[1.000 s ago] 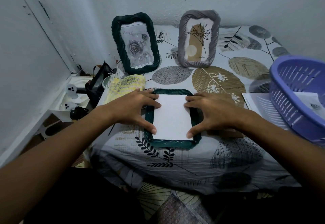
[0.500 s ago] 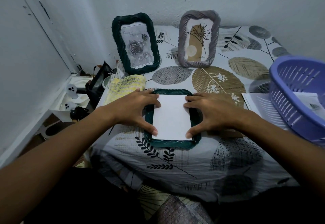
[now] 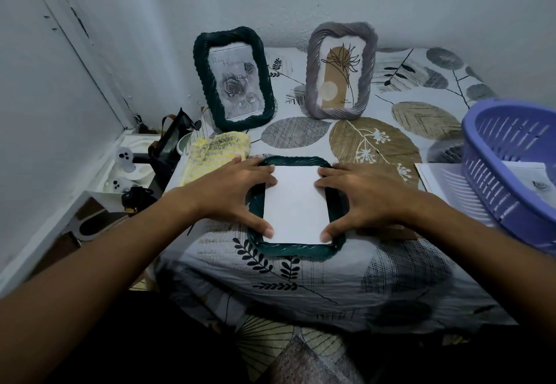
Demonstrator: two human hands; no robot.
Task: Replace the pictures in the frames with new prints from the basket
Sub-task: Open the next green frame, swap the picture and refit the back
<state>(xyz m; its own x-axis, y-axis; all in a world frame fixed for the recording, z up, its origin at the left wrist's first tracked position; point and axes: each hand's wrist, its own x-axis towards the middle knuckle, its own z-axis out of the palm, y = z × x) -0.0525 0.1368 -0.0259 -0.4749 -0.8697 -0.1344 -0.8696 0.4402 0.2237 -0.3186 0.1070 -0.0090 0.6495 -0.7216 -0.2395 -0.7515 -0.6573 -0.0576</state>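
Note:
A dark green rope-edged frame (image 3: 296, 248) lies face down on the table's near side. A white print (image 3: 296, 204), blank side up, sits in its opening. My left hand (image 3: 233, 192) presses the print's left edge with spread fingers and thumb. My right hand (image 3: 365, 195) does the same on the right edge. Two frames stand against the back wall: a green frame (image 3: 200, 78) with a rose picture and a grey frame (image 3: 311, 73) with a plant drawing. A purple basket (image 3: 493, 179) at the right holds a print (image 3: 532, 177).
A leaf-patterned cloth (image 3: 376, 139) covers the table. A yellow cloth (image 3: 216, 151) lies left of the flat frame. White sheets (image 3: 442, 182) lie under the basket's edge. A brown backing piece (image 3: 400, 231) shows under my right wrist. Small items fill a white shelf (image 3: 129, 170) at the left.
Both hands stay on the print's edges. My thumbs have shifted slightly along the lower corners. Nothing else has moved.

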